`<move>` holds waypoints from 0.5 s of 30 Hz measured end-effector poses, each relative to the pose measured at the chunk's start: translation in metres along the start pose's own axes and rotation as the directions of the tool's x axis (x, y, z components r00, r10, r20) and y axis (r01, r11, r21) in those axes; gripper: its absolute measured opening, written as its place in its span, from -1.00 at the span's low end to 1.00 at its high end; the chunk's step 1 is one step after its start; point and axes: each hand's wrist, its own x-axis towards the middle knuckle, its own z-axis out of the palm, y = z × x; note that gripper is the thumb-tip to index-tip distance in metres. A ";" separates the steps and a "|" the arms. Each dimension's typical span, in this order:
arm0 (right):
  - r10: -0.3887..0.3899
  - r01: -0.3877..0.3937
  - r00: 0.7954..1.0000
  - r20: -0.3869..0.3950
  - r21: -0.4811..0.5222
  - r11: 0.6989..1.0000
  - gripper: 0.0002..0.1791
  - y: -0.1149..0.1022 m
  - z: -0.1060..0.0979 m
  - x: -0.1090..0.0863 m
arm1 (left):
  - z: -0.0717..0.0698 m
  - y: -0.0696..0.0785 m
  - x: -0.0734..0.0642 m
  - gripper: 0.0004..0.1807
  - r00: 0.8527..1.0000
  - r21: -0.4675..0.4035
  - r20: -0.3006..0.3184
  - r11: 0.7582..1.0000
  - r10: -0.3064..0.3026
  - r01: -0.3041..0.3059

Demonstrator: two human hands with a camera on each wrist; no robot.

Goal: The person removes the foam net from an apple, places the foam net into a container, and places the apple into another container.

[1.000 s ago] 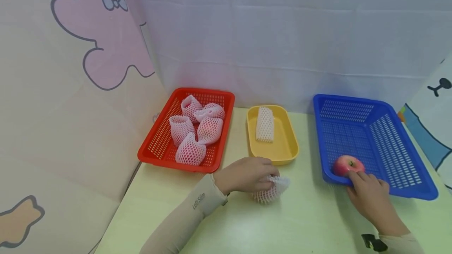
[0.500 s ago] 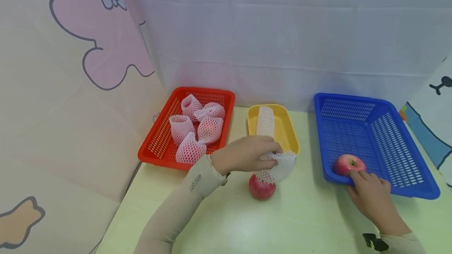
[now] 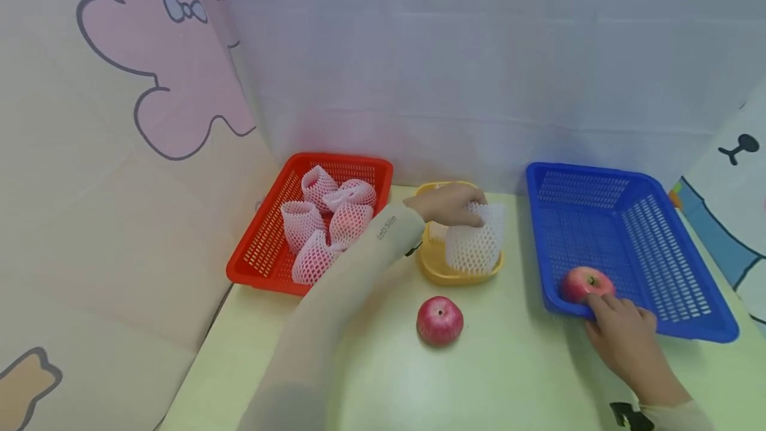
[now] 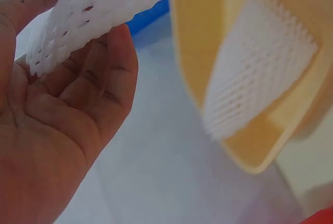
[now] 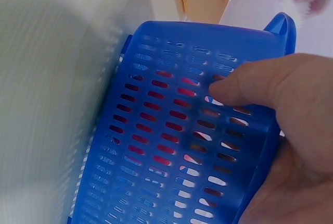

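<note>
My left hand [image 3: 450,205] pinches a white foam net sleeve [image 3: 477,241] over the yellow tray [image 3: 443,278]. In the left wrist view the thumb and fingers hold one end of that sleeve, and a second foam net [image 4: 263,62] lies inside the tray. A bare red apple [image 3: 439,320] sits on the table in front of the tray. My right hand [image 3: 625,341] grips the near rim of the blue basket [image 3: 538,238], its thumb on the outer wall in the right wrist view. Another red apple [image 3: 586,283] lies inside that basket, right by the fingers.
A red basket [image 3: 254,278] at the left holds several fruits in pink foam nets [image 3: 314,258]. The left forearm [image 3: 335,298] passes over its near right corner. A white cloth [image 3: 455,85] hangs along the back edge of the table.
My left hand has lifted the foam net off the apple, leaving the fruit bare on the table, and carried it away from me to the yellow tray. The right hand stays at the basket rim.
</note>
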 end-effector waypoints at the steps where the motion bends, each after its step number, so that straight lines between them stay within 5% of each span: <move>1: 0.001 -0.001 1.000 -0.002 0.001 1.000 -0.78 0.000 0.001 -0.002 | 0.005 -0.005 0.007 -0.56 1.000 -0.016 0.014 1.000 -0.010 0.010; 9: -0.011 0.011 1.000 -0.023 -0.001 1.000 -0.76 0.000 0.006 -0.004 | 0.038 -0.036 0.042 -0.60 0.991 0.097 0.031 0.988 -0.127 0.123; 15: 0.002 -0.002 1.000 -0.002 -0.015 1.000 -0.76 0.002 0.004 0.000 | 0.041 -0.042 0.050 -0.52 0.983 0.257 -0.043 0.949 -0.177 0.182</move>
